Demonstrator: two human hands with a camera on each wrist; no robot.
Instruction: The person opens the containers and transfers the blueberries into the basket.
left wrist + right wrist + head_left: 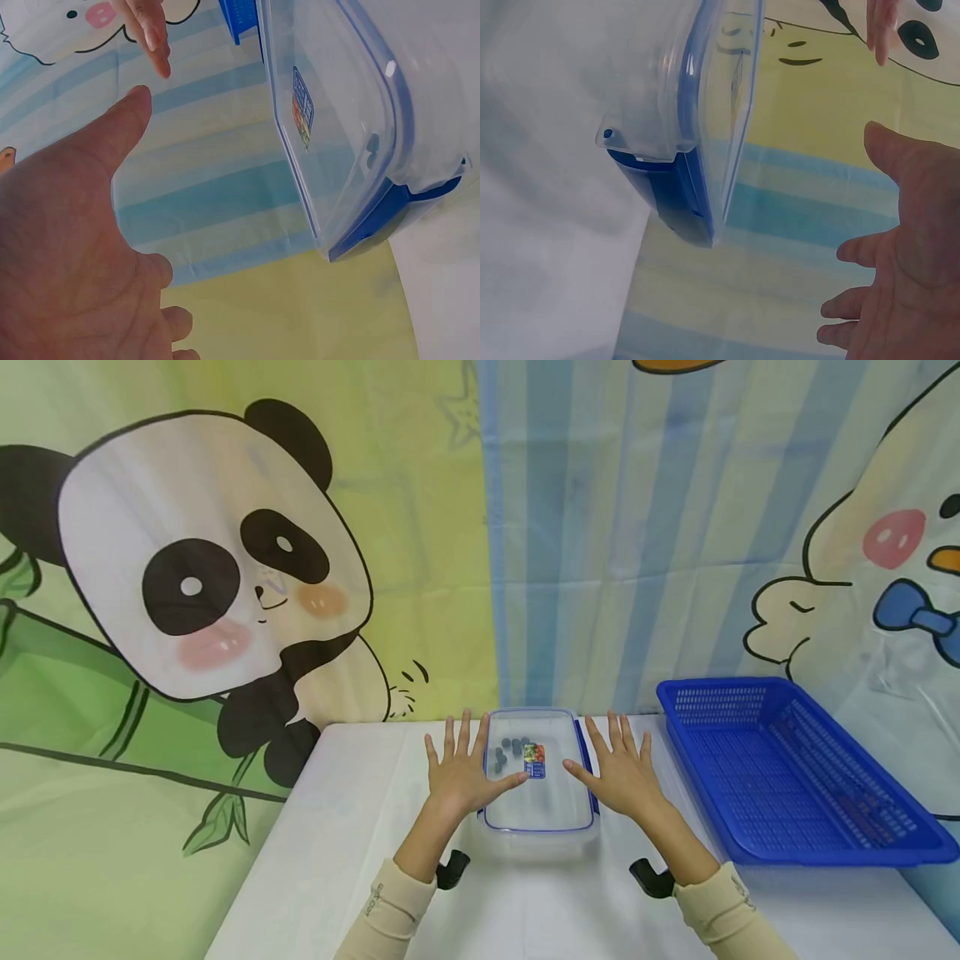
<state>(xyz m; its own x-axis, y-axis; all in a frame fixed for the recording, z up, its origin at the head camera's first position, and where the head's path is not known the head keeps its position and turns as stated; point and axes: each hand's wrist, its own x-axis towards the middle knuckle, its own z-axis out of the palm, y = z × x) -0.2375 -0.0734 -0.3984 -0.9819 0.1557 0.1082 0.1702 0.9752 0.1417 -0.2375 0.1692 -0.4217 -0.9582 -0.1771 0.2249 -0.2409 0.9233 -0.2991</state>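
Note:
A clear plastic food container [540,806] with a lidded top, blue side latches and a small colourful label [534,761] stands on the table between my hands. Several small dark round pieces [501,760] show through its lid on the left. Over its left edge my left hand [461,777] is spread, fingers straight and thumb pointing inward. My right hand [624,775] is spread likewise by the right edge. Both wrist views show the palms apart from the container, the left hand [75,247] and right hand [915,255] holding nothing.
A blue perforated plastic basket [780,793] stands at the table's right side. The white table [337,860] runs back to a curtain [420,568] printed with a panda and a white bird-like figure. Black straps or mounts [452,869] sit at both wrists.

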